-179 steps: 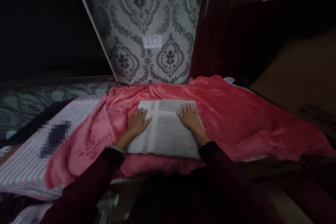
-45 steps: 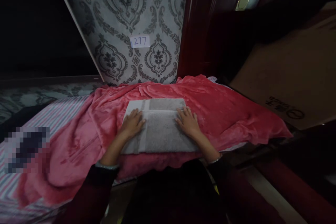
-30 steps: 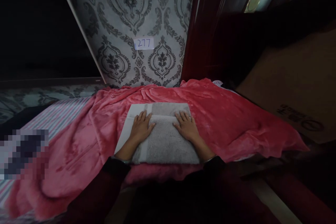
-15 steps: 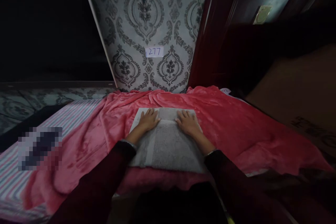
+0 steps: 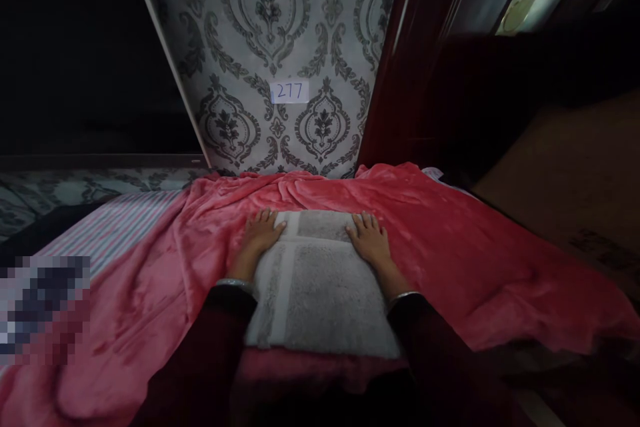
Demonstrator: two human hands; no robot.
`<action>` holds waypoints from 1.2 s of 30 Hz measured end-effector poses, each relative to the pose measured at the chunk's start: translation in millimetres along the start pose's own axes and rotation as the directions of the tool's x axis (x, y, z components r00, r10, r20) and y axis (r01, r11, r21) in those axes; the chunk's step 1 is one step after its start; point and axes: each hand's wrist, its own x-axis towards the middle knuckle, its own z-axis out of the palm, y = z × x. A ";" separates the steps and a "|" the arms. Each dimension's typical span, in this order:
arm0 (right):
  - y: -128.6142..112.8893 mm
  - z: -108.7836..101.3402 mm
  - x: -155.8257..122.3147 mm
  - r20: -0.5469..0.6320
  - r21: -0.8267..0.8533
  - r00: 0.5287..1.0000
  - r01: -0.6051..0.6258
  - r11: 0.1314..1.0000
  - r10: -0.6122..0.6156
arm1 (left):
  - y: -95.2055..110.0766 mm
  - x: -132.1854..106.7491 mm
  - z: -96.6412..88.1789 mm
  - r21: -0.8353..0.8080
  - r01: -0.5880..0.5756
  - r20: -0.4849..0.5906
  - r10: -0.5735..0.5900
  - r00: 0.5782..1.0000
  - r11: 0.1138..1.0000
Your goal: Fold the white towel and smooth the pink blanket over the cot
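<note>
A grey towel with paler stripes lies folded flat on a red plush blanket. At its far left corner rests my left hand, fingers spread and pointing away from me. My right hand lies at the far right corner, its fingers also apart. Both palms are down, and neither hand grips the towel. A crease or fold edge runs across the towel just below the fingertips.
Striped bedding shows left of the blanket. A large dark screen stands at the back left. A paper label reading 277 is on the patterned wallpaper. A brown cardboard box is at the right.
My hands have moved apart, outward to the towel's far corners. The view has shifted slightly, and the towel appears larger and nearer.
</note>
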 end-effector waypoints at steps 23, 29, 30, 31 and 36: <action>-38.2 -15.0 -130.5 0.134 0.055 0.961 0.237 0.970 -0.242 | 21.3 -114.2 26.1 0.034 -0.412 -0.159 0.412 0.897 0.910; -23.0 -2.1 -135.0 0.082 0.038 0.972 0.217 0.975 -0.220 | 21.5 -141.1 30.1 -0.001 -0.360 -0.064 0.359 0.931 0.933; -17.8 -0.8 -133.8 0.061 0.029 0.977 0.202 0.979 -0.203 | 19.3 -140.8 25.9 0.004 -0.330 -0.051 0.330 0.943 0.944; -12.1 0.4 -133.0 0.041 0.020 0.982 0.182 0.983 -0.183 | 16.4 -140.4 21.9 0.012 -0.300 -0.040 0.300 0.953 0.954; 14.6 6.5 -136.3 0.008 -0.008 0.997 0.073 0.997 -0.073 | -9.2 -143.1 17.4 0.027 -0.175 -0.061 0.177 0.982 0.984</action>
